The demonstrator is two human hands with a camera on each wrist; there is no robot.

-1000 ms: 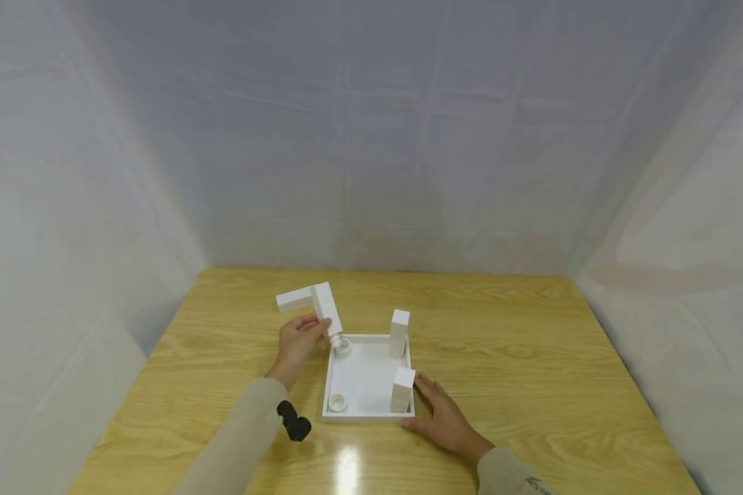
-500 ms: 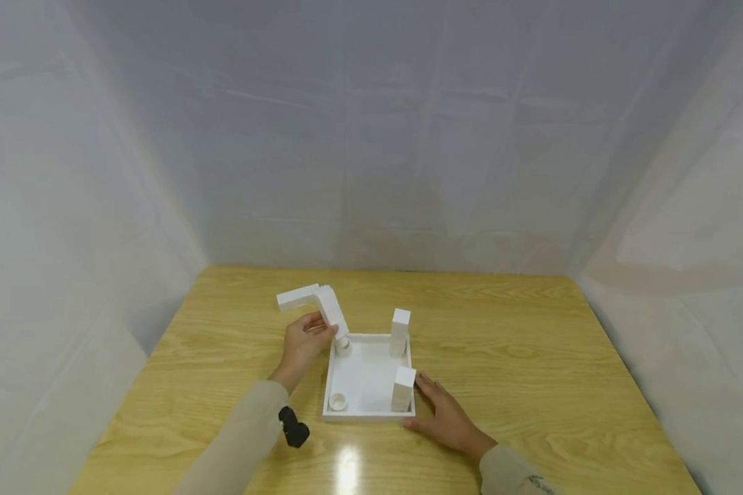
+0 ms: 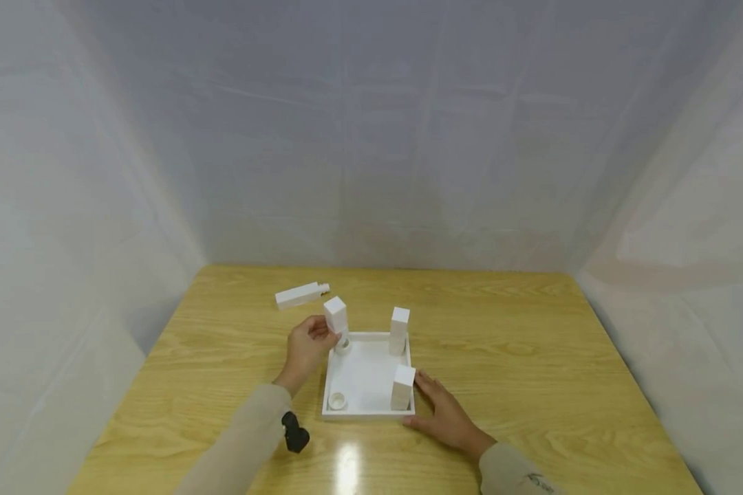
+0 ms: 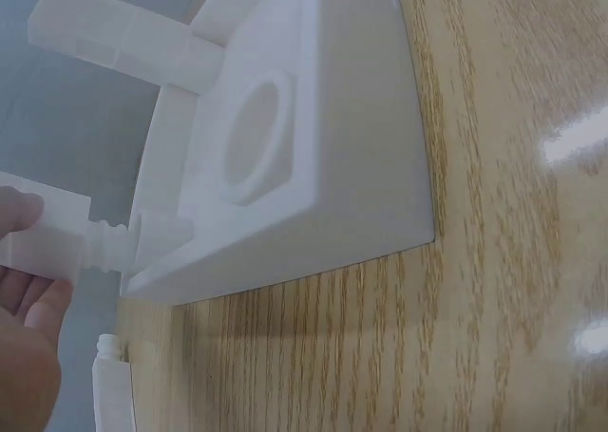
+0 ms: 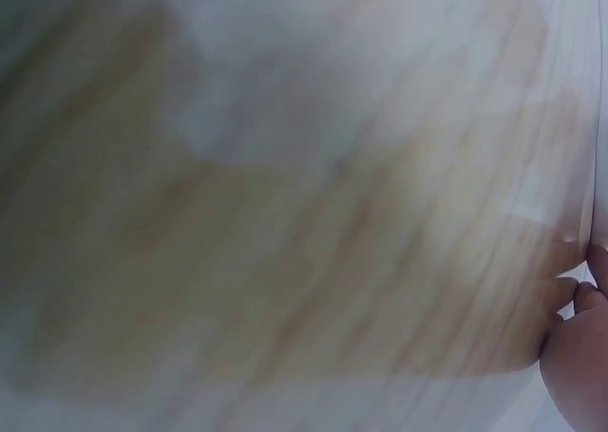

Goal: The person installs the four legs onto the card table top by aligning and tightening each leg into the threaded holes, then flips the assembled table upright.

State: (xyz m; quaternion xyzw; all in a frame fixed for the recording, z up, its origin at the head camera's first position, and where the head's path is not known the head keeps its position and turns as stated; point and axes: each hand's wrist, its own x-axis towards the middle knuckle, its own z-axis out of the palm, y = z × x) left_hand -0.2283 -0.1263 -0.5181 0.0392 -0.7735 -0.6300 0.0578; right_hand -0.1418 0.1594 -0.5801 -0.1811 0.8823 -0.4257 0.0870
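Observation:
My left hand (image 3: 306, 347) pinches a white square leg with a threaded end (image 3: 336, 316), nearly upright over the back left corner of a white square tray-like base (image 3: 365, 375). In the left wrist view, the leg's threaded tip (image 4: 106, 246) sits right at the mouth of the round socket (image 4: 157, 237), slightly tilted. Two similar legs stand upright at the base's right corners, one at the back (image 3: 399, 331) and one in front (image 3: 403, 387). Around the front right corner my right hand (image 3: 446, 416) rests with extended fingers, thumb by the front edge.
One more loose leg (image 3: 298, 295) lies on the wooden table (image 3: 508, 344) behind my left hand, threaded end pointing right. A round socket (image 3: 337, 401) shows bare at the base's front left corner. Pale cloth (image 3: 384, 137) hangs around the table's back and sides.
The leg in my left hand has swung from leaning far back to nearly upright over the back left socket, uncovering the loose leg's threaded end. My right hand stays put.

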